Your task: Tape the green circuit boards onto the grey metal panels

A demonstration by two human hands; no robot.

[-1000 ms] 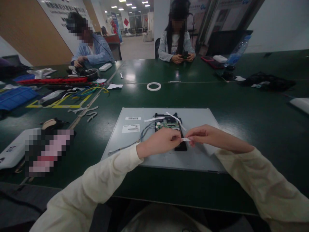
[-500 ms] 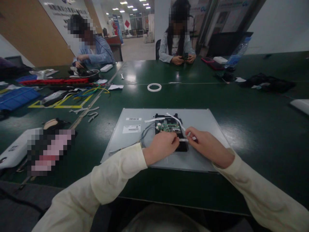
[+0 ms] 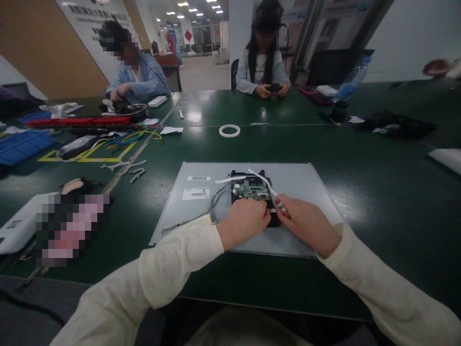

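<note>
Stretching a short white strip [image 3: 272,210] over a black unit [image 3: 274,222], a person keeps two bare hands close together but apart, the left hand [image 3: 248,217] pinching one end and the right hand [image 3: 303,220] apparently gripping the other, largely hidden by its fingers. The unit, with its green circuit board [image 3: 252,191], lies on a pale panel [image 3: 306,185] near the front edge of the green worktop [image 3: 201,278]. Two longer white strips [image 3: 230,180] sit toward the panel's far edge; gray cables [image 3: 216,196] trail toward its near-left corner. A roll of white tape [image 3: 229,135] rests beyond the panel's far edge
</note>
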